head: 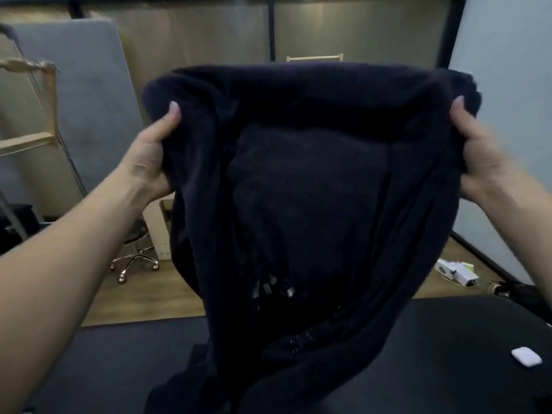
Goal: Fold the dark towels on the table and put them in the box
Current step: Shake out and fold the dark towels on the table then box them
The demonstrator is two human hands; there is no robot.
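Both hands, left hand (155,150) and right hand (478,156), hold the dark towel (307,204) up over the desk (119,369). The fingers are clamped on its top corners, probably to spread it for folding.

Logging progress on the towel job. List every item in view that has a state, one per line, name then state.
dark towel: unfolded, held up by its top edge, lower end draping onto the table
left hand: closed on the towel's upper left edge
right hand: closed on the towel's upper right edge
table: dark top, towel's lower end resting on it
small white object: lying flat on the table, right side
box: not visible
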